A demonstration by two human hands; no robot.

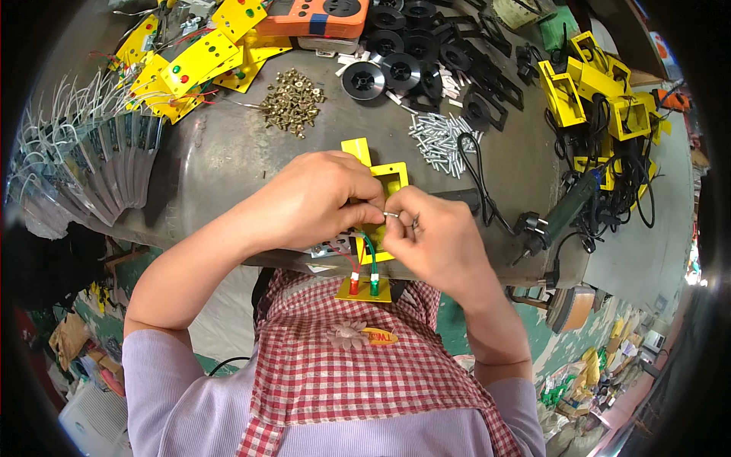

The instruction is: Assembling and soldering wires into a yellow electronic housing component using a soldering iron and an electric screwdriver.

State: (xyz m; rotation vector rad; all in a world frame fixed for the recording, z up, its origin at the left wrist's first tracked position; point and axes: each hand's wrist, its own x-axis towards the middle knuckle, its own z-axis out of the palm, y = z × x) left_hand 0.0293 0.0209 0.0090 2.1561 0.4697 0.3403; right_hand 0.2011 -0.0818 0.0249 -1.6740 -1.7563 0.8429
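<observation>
Over the near edge of the bench my hands meet above a yellow metal box (pixel 394 172), an open frame. A small, thin silvery piece (pixel 391 215) shows between my fingertips; its kind is too small to tell. My right hand (pixel 438 238) is closed in a pinch on it. My left hand (pixel 324 194) is closed too, thumb and forefinger pressed together at the piece's other end. A yellow panel (pixel 365 291) with a red and a green indicator lamp hangs at the bench edge, joined by red and green wires that run up to the box.
Brass-coloured fittings (pixel 292 103), silvery screws (pixel 440 143) and black spools (pixel 364 81) lie across the bench. Yellow panels (pixel 199 62) and clear strips with wires (pixel 99 164) are at left. Yellow boxes with black cords (pixel 629 118) and a green soldering iron (pixel 567 213) lie right.
</observation>
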